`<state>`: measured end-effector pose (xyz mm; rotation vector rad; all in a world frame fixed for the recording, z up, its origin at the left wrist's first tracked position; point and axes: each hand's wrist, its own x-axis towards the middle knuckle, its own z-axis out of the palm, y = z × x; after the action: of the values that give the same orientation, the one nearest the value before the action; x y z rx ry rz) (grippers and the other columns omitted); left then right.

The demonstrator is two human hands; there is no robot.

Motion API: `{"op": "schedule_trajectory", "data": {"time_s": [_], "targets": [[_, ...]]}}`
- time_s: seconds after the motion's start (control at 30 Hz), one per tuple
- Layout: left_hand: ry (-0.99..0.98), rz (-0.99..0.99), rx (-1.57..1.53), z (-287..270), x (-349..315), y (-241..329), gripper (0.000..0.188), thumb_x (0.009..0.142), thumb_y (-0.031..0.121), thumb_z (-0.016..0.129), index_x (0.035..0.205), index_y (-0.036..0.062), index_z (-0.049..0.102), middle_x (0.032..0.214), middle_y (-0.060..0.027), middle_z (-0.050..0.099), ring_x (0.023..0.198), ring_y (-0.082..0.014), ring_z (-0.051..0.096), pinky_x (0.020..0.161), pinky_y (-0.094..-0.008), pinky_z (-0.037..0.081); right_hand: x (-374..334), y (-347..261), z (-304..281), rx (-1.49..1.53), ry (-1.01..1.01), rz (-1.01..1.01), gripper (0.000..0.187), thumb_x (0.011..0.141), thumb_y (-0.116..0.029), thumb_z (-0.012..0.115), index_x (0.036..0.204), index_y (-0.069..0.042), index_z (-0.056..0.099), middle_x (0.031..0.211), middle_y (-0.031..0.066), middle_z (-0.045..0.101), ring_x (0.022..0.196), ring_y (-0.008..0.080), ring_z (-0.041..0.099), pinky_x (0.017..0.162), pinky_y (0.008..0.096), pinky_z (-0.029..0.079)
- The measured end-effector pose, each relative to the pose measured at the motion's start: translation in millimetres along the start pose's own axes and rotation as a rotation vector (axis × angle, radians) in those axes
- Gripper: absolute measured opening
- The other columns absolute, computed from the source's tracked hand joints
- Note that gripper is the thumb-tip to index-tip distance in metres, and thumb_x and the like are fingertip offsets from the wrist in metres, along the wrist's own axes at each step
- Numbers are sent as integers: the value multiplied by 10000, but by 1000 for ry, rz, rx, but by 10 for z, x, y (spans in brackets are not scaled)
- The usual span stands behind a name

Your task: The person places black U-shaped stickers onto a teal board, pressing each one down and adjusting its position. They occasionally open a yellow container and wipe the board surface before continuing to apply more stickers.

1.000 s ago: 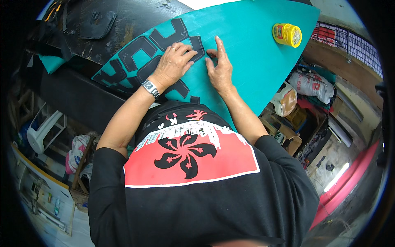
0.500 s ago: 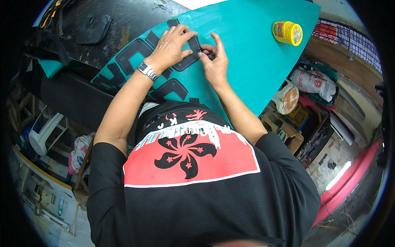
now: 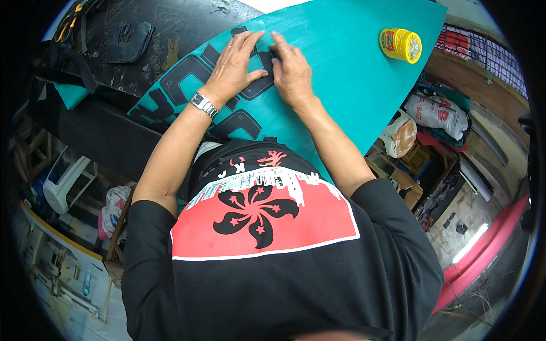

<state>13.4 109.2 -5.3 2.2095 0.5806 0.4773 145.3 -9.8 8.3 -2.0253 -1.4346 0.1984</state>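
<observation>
On a teal sheet point(image 3: 341, 74) lie several flat black cut-out pieces. My left hand point(image 3: 232, 65), with a metal watch on its wrist, rests with fingers stretched over one black piece point(image 3: 261, 84), its thumb on the piece. Beside it, my right hand point(image 3: 293, 74) has its fingers extended forward along that piece's right edge, thumb apart. Its fingertips are slightly blurred, and I see nothing held in either hand. To the left, a U-shaped black piece point(image 3: 181, 82) lies on the sheet, and another black piece point(image 3: 242, 122) sits nearer my body.
A yellow jar point(image 3: 400, 45) stands on the sheet's right part. The dark table point(image 3: 182, 23) extends at the far left, bearing a stack of black scraps point(image 3: 131, 42) and orange-handled scissors point(image 3: 69, 21). Bags and boxes crowd the floor at right; a white stool point(image 3: 62, 184) is at left.
My right hand has turned and moved forward, its pinched fingers now stretched along the black piece's edge. My left hand has stayed nearly in place.
</observation>
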Motion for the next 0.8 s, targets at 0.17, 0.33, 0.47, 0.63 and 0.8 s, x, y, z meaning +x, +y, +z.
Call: {"op": "schedule_trajectory", "data": {"time_s": [0.17,0.33,0.47,0.63,0.8], "targets": [[-6,15,13,2,-12,-58,910,674,208,902,1456,125,445,1363,-148,530,1271,-351,511,1076,-441,455,-10,56,20,-45,-26,-139,660,768,65,635,1400,-105,546,1053,115,700,1016,347,634,861,445,531],[17,26,41,43,-7,-89,925,653,252,909,1442,107,448,1364,-144,536,1261,-345,518,1068,-436,459,139,9,-49,-40,-157,-37,674,754,58,654,1395,-105,525,970,106,683,931,341,621,821,475,525],[19,4,0,41,-16,-100,881,639,283,914,1390,94,493,1357,-133,544,1255,-344,524,1068,-428,459,306,0,-87,1,-269,79,779,772,20,692,1477,-156,410,929,101,669,895,330,618,786,460,531],[7,75,80,40,-37,-121,799,609,340,921,1277,71,577,1340,-121,557,1239,-342,534,1070,-429,456,471,184,-18,26,-405,158,811,788,41,658,1509,-111,319,877,173,668,820,396,635,759,509,517],[18,74,141,71,-48,-147,815,598,415,912,1259,66,590,1320,-121,563,1222,-340,540,1076,-435,450,216,-303,-273,-74,-401,-190,773,797,63,580,1499,31,259,883,277,662,839,465,653,741,564,498]]}}
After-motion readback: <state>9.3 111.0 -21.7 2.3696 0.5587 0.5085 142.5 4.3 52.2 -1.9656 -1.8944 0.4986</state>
